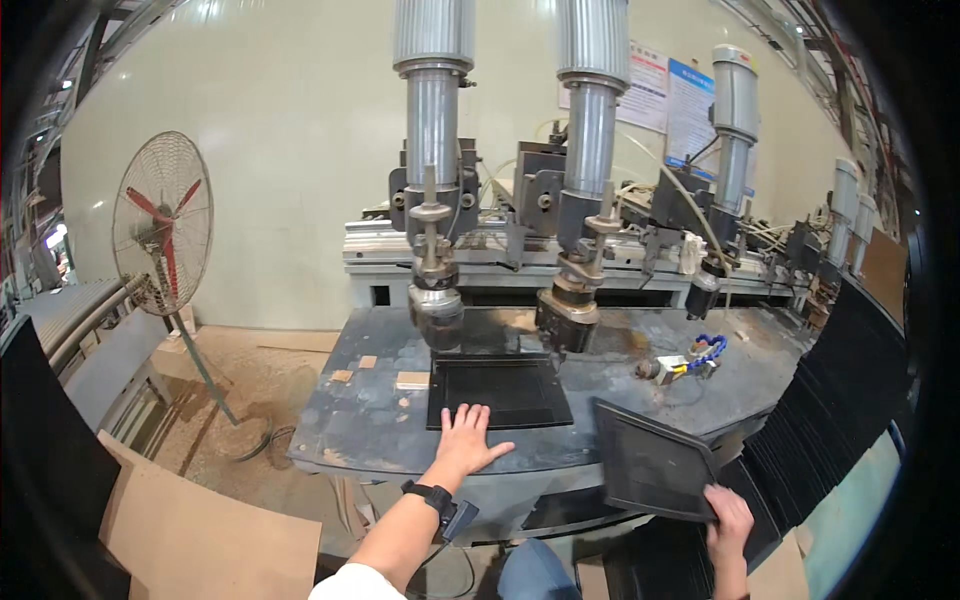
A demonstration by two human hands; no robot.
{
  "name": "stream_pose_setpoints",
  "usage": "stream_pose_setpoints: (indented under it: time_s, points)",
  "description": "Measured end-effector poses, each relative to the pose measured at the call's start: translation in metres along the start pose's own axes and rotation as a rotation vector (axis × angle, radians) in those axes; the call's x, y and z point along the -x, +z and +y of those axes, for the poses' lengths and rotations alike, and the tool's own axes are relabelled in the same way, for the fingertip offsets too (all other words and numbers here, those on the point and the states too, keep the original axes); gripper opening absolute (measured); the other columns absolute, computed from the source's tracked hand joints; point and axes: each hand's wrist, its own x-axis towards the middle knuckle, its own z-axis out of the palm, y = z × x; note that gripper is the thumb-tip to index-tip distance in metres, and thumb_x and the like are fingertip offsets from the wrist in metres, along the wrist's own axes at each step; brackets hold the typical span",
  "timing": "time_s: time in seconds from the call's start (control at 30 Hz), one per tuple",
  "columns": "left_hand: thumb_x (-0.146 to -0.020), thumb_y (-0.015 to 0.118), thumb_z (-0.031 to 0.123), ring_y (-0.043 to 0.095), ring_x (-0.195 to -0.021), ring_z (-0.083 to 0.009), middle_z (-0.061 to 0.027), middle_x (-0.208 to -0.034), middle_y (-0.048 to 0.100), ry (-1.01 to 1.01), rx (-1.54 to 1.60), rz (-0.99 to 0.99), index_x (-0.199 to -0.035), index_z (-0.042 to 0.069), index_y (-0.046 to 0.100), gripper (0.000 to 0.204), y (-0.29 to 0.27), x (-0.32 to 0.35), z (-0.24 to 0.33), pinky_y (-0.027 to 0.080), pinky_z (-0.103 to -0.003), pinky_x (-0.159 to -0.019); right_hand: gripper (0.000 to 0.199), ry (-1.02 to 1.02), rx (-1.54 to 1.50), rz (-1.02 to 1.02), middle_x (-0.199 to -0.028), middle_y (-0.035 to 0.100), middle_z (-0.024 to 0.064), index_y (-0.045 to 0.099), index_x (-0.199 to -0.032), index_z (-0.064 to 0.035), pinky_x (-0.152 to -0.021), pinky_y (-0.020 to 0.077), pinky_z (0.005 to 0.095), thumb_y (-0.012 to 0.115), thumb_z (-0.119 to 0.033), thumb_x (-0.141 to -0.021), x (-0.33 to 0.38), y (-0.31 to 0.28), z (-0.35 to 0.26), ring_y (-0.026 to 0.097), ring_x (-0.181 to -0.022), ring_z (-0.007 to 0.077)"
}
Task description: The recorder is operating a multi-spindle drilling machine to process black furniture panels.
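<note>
A black rectangular panel [505,385] with a raised border lies on the machine table beneath the tool heads. My left hand [466,440] rests flat on its near left edge, fingers spread. A dark band with a small box is strapped round my left wrist. My right hand [730,518] grips the lower right corner of a second black framed panel [655,462]. That panel is tilted, off the table's front right edge. The right thumb's hold is partly hidden by the panel.
Two metal machine heads [436,312] [568,315] hang just behind the lying panel. Wood scraps [412,380] lie to its left, and a fitting with a blue coiled hose [708,350] to the right. Stacked black panels [820,410] stand at right. A fan [163,225] stands left.
</note>
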Motion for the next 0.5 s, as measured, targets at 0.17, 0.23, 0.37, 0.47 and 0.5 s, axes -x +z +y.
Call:
stream_pose_setpoints:
  time_s: [0.17, 0.23, 0.37, 0.47, 0.5]
  points:
    - [-0.073, 0.072, 0.034, 0.05, -0.093, -0.0291, -0.0118, -0.096, 0.049, 0.334, -0.021, 0.236, -0.101, 0.005, 0.056, 0.044, -0.03, 0.077, 0.0, 0.048, -0.037, -0.078, 0.045, -0.235, -0.159, -0.129, -0.107, 0.067, 0.0067, 0.065, -0.107, -0.011, -0.092, 0.0479, 0.0426, 0.06, 0.003, -0.064, -0.09, 0.109, -0.022, 0.063, -0.102, 0.0284]
    - [-0.064, 0.068, 0.018, 0.052, -0.086, -0.0252, -0.0076, -0.088, 0.05, 0.407, -0.162, 0.294, -0.096, 0.011, 0.057, 0.034, -0.04, 0.133, -0.013, 0.048, -0.035, -0.072, 0.045, -0.267, -0.217, -0.151, -0.109, 0.067, 0.0052, 0.064, -0.109, -0.0119, -0.093, 0.047, 0.0432, 0.062, 0.0, -0.066, -0.106, 0.163, -0.027, 0.062, -0.105, 0.0274]
    - [-0.072, 0.06, 0.016, 0.058, -0.087, -0.0212, -0.0052, -0.089, 0.053, 0.422, -0.253, 0.243, -0.1, 0.012, 0.057, 0.029, -0.118, 0.25, -0.046, 0.051, -0.03, -0.079, 0.05, -0.389, -0.093, -0.337, -0.128, 0.058, 0.0035, 0.057, -0.123, -0.0151, -0.097, 0.0427, 0.048, 0.069, -0.023, -0.076, -0.132, 0.232, -0.037, 0.05, -0.121, 0.0269]
    - [-0.071, 0.065, 0.01, 0.061, -0.082, -0.018, -0.0032, -0.092, 0.063, 0.363, -0.381, 0.341, -0.09, 0.012, 0.064, 0.019, -0.193, 0.321, -0.057, 0.054, -0.027, -0.071, 0.063, -0.322, -0.177, -0.53, -0.141, 0.048, 0.0032, 0.051, -0.132, -0.017, -0.099, 0.0401, 0.0514, 0.071, -0.041, -0.077, -0.151, 0.268, -0.037, 0.038, -0.132, 0.0291]
    - [-0.07, 0.066, 0.009, 0.062, -0.081, -0.0186, -0.0029, -0.093, 0.064, 0.271, -0.427, 0.318, -0.089, 0.012, 0.065, 0.019, -0.215, 0.349, -0.061, 0.054, -0.028, -0.07, 0.064, -0.317, -0.209, -0.551, -0.14, 0.048, 0.004, 0.051, -0.132, -0.0165, -0.1, 0.04, 0.0499, 0.071, -0.039, -0.076, -0.16, 0.267, -0.048, 0.039, -0.132, 0.0304]
